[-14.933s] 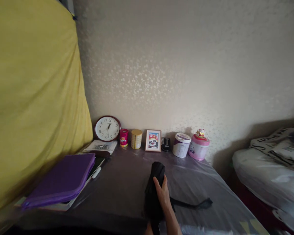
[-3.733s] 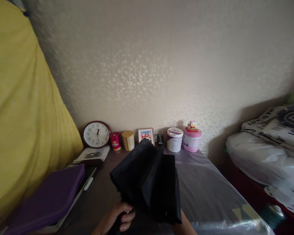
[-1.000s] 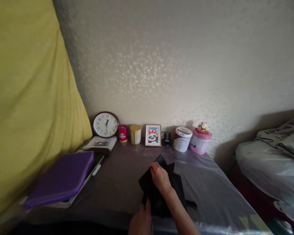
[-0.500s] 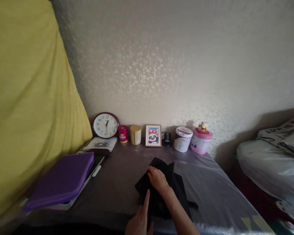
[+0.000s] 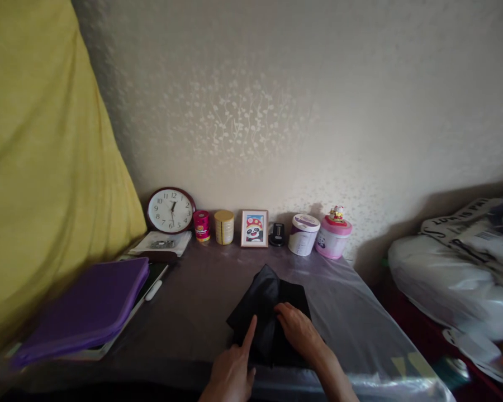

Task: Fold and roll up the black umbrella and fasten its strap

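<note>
left hand (image 5: 233, 367) and right hand (image 5: 298, 330) are resting apart on folded black fabric (image 5: 262, 293), grips unclear; glossy grey plastic-covered table (image 5: 197, 304) is stretching toward pale leaf-patterned wallpaper (image 5: 243, 123).

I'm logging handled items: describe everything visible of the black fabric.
The black fabric looks thin and faintly glossy, partly spread in loose folds, one corner pointing toward the wall. It is over the table, before the person. The right hand touches its right part; the left hand points an index finger over its left.
</note>
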Motion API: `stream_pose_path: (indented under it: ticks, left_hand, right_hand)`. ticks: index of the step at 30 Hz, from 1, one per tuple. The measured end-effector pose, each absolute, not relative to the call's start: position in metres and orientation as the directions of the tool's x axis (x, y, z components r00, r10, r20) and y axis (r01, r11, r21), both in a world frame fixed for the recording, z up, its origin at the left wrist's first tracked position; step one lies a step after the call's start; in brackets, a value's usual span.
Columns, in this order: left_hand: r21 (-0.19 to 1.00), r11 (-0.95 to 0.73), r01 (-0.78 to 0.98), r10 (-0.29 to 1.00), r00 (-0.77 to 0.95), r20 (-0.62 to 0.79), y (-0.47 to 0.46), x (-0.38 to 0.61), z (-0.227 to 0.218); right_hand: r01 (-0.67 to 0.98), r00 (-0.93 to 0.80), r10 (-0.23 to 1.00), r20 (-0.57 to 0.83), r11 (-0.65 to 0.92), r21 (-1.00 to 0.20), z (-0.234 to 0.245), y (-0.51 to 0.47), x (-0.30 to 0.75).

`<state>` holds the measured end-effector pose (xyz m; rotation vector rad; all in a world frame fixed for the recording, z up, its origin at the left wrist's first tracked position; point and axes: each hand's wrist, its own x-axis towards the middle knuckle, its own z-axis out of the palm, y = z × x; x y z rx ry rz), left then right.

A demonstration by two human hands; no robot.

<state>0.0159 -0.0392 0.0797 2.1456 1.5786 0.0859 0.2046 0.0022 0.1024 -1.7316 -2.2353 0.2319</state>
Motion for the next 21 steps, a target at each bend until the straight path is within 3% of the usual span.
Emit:
stream_pose_path:
  ticks: [6,10,14,17,21]
  left_hand:
    - [0.417,-0.193,0.888,0.922,0.310,-0.233,-0.034,0.017,0.072]
    - [0.441,-0.189,0.878,0.918,0.317,-0.238,-0.033,0.016,0.073]
    - [0.430,-0.206,0.879,0.907,0.336,-0.252,-0.033,0.015,0.074]
    - [0.393,-0.195,0.899,0.906,0.319,-0.279,-0.035,0.016,0.076]
    - [0.353,-0.190,0.916,0.897,0.308,-0.317,-0.037,0.015,0.084]
  right_hand:
    - [0.841,-0.262,0.909,0.325,0.380,-0.385,0.073,0.006,0.185]
    - [0.833,-0.299,0.870,0.392,0.438,-0.338,0.064,0.020,0.177]
    - [0.859,-0.318,0.845,0.429,0.449,-0.246,0.084,0.048,0.177]
    - [0.826,-0.444,0.822,0.355,0.529,-0.193,0.110,0.068,0.172]
    - [0.779,-0.610,0.786,0.103,0.618,-0.103,0.129,0.084,0.158]
